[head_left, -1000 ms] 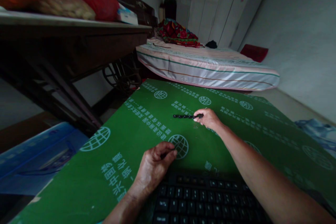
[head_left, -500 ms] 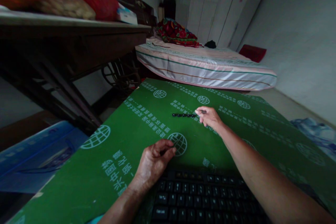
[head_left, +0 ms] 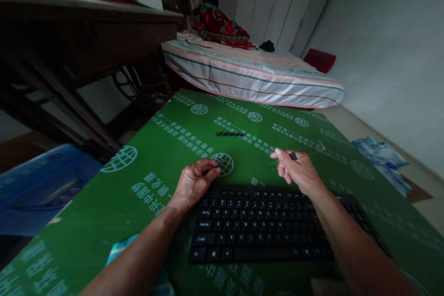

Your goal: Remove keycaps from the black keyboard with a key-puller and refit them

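Observation:
A black keyboard [head_left: 256, 226] lies on the green table in front of me. My left hand [head_left: 196, 182] rests by its upper left corner, thumb and fingertips pinched together. Whether anything is between them I cannot make out. Just above the keyboard's upper right part is my right hand [head_left: 294, 171], fingers curled around a small dark piece [head_left: 293, 156]. Thin wire-like lines show beside these fingers, too fine to tell what they are. Farther off, a short row of several small black pieces, like keycaps [head_left: 230, 134], lies on the table, apart from both hands.
The green table [head_left: 166, 148] bears printed globes and lettering. A light-blue cloth [head_left: 121, 247] lies under my left forearm. A dark sewing-machine table [head_left: 86, 18] stands left, above a blue bin [head_left: 52, 185]. Behind are a bed [head_left: 253, 78] and crumpled blue-white plastic [head_left: 379, 162] on the floor.
My right hand has moved from the right end of the row of black pieces back toward the keyboard, dark piece still in it. The view has shifted, showing more keyboard. My left hand stays pinched.

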Motion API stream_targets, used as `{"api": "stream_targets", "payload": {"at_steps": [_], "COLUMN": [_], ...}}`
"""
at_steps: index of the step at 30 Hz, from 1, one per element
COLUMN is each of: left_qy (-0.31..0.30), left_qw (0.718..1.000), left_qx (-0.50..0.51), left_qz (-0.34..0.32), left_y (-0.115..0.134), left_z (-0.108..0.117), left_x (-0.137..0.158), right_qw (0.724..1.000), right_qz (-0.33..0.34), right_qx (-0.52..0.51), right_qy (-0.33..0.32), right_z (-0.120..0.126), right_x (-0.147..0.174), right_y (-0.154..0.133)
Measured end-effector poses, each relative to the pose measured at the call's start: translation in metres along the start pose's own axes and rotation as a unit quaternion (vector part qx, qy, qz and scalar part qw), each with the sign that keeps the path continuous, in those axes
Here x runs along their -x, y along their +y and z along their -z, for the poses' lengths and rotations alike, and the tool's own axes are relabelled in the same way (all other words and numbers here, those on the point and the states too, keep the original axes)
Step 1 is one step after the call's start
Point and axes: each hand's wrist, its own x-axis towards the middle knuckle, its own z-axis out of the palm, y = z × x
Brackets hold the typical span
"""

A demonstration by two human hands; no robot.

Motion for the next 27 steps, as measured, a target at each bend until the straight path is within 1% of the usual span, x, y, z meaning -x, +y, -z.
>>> {"api": "stream_targets", "payload": {"at_steps": [4, 7, 9, 13, 18, 21, 27], "left_qy": [-0.001, -0.005, -0.010, -0.020, -0.036, -0.055, -0.084], "left_qw": [1.000, 1.000, 1.000, 0.999, 0.993, 0.988, 0.975], "left_qx": [-0.003, -0.004, -0.005, -0.012, -0.079, -0.099, -0.148], "left_qz": [-0.005, -0.006, -0.008, -0.023, -0.082, -0.105, -0.142], "left_y": [0.004, 0.008, 0.010, 0.015, 0.024, 0.028, 0.032], "left_z": [0.000, 0.000, 0.000, -0.004, -0.011, -0.015, -0.022], "left_x": [0.002, 0.003, 0.004, 0.008, 0.014, 0.017, 0.023], "right_qw": [0.998, 0.993, 0.990, 0.988, 0.988, 0.988, 0.993], "right_qz": [-0.005, -0.008, -0.005, 0.000, 0.001, 0.006, 0.004], "right_qx": [-0.051, -0.099, -0.110, -0.107, -0.100, -0.080, -0.015], "right_qy": [-0.047, -0.069, -0.089, -0.107, -0.120, -0.129, -0.118], "right_z": [-0.004, -0.009, -0.010, -0.011, -0.013, -0.015, -0.020], "right_x": [0.032, 0.041, 0.042, 0.041, 0.042, 0.043, 0.046], "right_y": [0.000, -0.001, 0.000, 0.001, 0.001, -0.001, -0.008]}}
